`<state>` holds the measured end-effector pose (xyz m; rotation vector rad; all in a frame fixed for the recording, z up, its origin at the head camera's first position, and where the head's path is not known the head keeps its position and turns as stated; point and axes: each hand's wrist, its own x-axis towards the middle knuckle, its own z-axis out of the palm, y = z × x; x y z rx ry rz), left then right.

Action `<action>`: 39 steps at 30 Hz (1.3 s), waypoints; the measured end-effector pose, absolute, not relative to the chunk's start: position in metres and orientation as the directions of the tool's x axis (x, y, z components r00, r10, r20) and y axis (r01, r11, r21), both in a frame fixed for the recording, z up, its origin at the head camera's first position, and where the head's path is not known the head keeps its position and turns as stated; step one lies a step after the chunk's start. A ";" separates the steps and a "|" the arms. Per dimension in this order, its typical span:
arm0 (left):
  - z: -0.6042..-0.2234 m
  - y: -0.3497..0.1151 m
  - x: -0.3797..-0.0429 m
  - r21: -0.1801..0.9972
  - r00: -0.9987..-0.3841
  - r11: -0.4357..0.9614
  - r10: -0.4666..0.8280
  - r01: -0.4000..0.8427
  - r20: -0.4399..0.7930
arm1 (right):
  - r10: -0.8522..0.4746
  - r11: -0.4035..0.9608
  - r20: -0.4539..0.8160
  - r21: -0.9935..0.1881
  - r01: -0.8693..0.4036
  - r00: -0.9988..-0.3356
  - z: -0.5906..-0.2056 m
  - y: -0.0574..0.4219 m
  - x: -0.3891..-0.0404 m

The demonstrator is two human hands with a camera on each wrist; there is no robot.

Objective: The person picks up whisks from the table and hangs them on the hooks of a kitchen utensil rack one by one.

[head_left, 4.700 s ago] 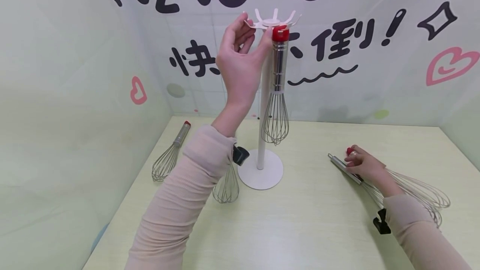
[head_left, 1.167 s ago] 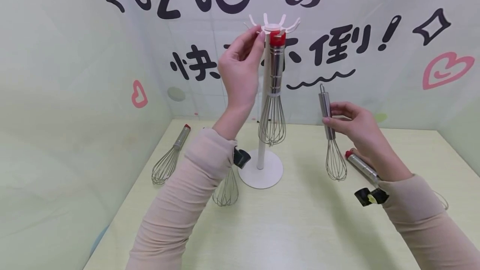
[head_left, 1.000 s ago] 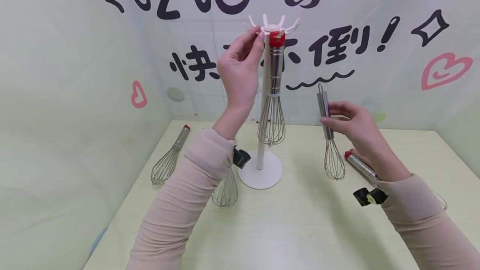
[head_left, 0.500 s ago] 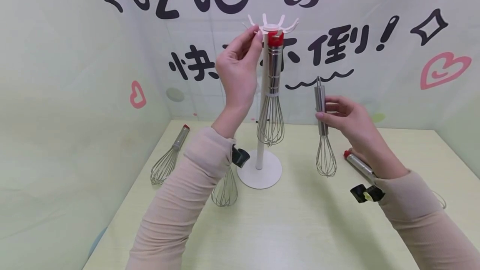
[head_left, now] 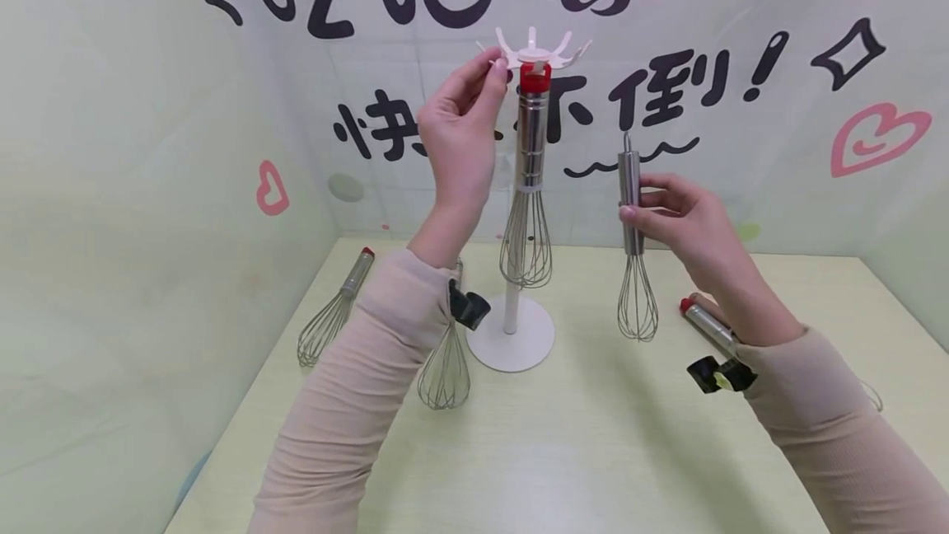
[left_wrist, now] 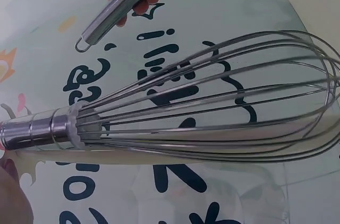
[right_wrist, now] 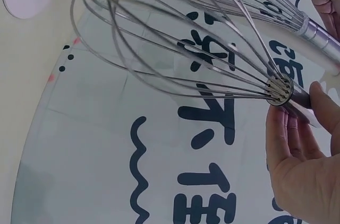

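Observation:
My left hand [head_left: 460, 134] pinches one hook of the white rotating hook rack [head_left: 534, 53] on top of a tall stand. A whisk with a red end [head_left: 531, 138] hangs from a hook just right of those fingers, wires down. In my right hand [head_left: 693, 225], thumb and fingers grip the steel handle of a smaller whisk [head_left: 628, 171]. This whisk is upright in the air, its hanging loop on top, apart from the rack and to its right. The right wrist view shows its wire loops [right_wrist: 180, 49] close up; the left wrist view shows the hanging whisk [left_wrist: 212, 96].
The stand's round white base [head_left: 511, 353] rests on the pale table [head_left: 563, 452]. A red-ended whisk [head_left: 337, 307] lies at the left, another whisk [head_left: 445, 369] partly behind the left forearm. A further red-ended whisk [head_left: 708, 324] is partly hidden by the right arm.
My right hand has lifted the small whisk off the table and brought it up and left towards the rack. The rack has turned slightly, carrying the hanging whisk left with my left hand.

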<state>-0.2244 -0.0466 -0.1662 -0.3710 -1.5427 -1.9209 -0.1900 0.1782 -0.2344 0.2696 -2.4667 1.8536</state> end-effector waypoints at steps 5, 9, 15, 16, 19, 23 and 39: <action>-0.167 -0.047 -0.225 0.780 -0.769 -0.111 -0.302 0.615 0.563 | -0.113 0.144 0.177 -0.971 -0.192 -0.978 -0.228 0.176 -0.190; -0.169 -0.044 -0.226 0.774 -0.772 -0.136 -0.288 0.618 0.566 | -0.105 0.144 0.195 -0.967 -0.208 -0.975 -0.222 0.174 -0.191; -0.172 -0.035 -0.225 0.745 -0.754 -0.160 -0.272 0.648 0.597 | -0.089 0.177 0.207 -0.959 -0.220 -0.974 -0.214 0.170 -0.191; -0.172 -0.034 -0.225 0.742 -0.749 -0.154 -0.277 0.652 0.601 | -0.088 0.163 0.211 -0.961 -0.223 -0.974 -0.213 0.169 -0.191; -0.171 -0.030 -0.224 0.732 -0.735 -0.144 -0.295 0.666 0.611 | -0.082 0.100 0.226 -0.967 -0.234 -0.971 -0.209 0.165 -0.191; -0.171 -0.027 -0.223 0.719 -0.719 -0.141 -0.318 0.681 0.618 | -0.056 0.088 0.233 -0.968 -0.237 -0.971 -0.203 0.159 -0.190; -0.169 -0.026 -0.226 0.713 -0.718 -0.155 -0.322 0.683 0.617 | 0.013 0.062 0.322 -0.945 -0.320 -0.947 -0.182 0.138 -0.189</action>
